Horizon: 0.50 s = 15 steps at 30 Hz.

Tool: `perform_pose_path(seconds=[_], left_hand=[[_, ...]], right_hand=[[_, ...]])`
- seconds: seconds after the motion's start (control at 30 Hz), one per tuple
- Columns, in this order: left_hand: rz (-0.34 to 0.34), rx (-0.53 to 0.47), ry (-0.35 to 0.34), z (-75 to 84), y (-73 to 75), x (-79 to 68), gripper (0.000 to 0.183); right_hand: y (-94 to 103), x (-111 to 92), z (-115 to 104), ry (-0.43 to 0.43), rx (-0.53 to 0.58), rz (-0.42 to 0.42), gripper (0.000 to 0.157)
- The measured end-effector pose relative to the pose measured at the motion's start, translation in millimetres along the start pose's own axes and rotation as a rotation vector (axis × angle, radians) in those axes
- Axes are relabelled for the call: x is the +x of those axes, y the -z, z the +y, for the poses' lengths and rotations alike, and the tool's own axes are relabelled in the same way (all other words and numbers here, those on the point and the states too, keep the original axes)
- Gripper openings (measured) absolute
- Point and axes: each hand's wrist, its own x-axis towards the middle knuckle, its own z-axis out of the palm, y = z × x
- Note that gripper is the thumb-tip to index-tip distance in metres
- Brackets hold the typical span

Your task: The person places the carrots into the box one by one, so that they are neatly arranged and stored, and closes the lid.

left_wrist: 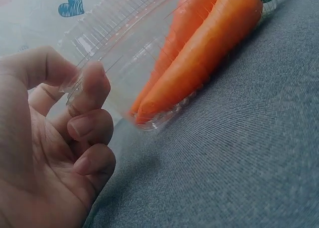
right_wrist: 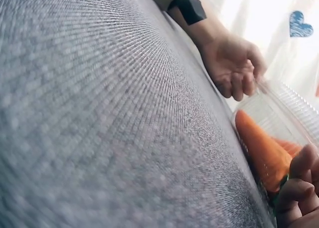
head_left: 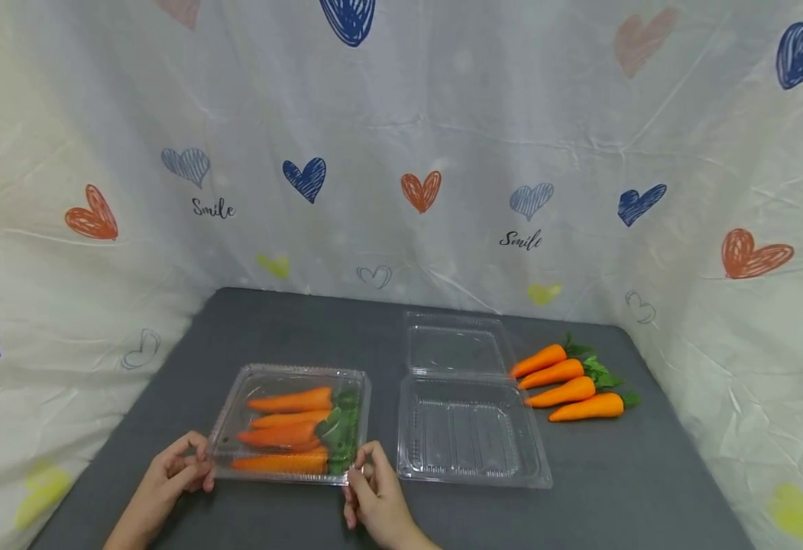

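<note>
A clear plastic clamshell box (head_left: 225, 412) with its lid down stands at the left of the table, several orange carrots (head_left: 291, 401) with green tops inside it. At its near left corner my left hand (head_left: 179, 470) pinches the rim between thumb and index finger, as the left wrist view shows; the other fingers (left_wrist: 94, 125) are curled below. My right hand (head_left: 377, 493) pinches the near right corner. In the right wrist view only part of the right hand (right_wrist: 299, 188) shows, at the lower right edge, with a carrot (right_wrist: 261, 153) behind the clear wall.
A second clear clamshell box (head_left: 470, 439) lies open right of the first, its lid (head_left: 452, 347) folded back. Several loose carrots (head_left: 587, 409) lie in a row at its right. A curtain printed with hearts (head_left: 360, 237) hangs behind the grey table (head_left: 291, 321).
</note>
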Motion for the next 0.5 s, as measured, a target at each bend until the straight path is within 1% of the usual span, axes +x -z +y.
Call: perform_pose_path(seconds=[0.13, 0.33, 0.4, 0.5], left_hand=[[-0.043, -0.054, -0.03, -3.2, 2.6, 0.0, 0.023], [-0.073, -0.163, -0.014, -5.3, 4.0, 1.0, 0.037], [-0.086, -0.181, -0.011, -5.4, 3.8, 1.7, 0.04], [-0.082, -0.152, 0.001, -4.6, 2.9, 2.8, 0.041]], right_hand=[[-0.9, -0.2, 0.4, 0.009, -0.007, 0.009, 0.016], [-1.9, 0.5, -1.7, -0.013, 0.004, 0.012, 0.018], [-1.9, 0.4, -3.0, -0.026, 0.011, 0.016, 0.019], [-1.3, 0.0, -5.4, -0.039, 0.016, 0.034, 0.021]])
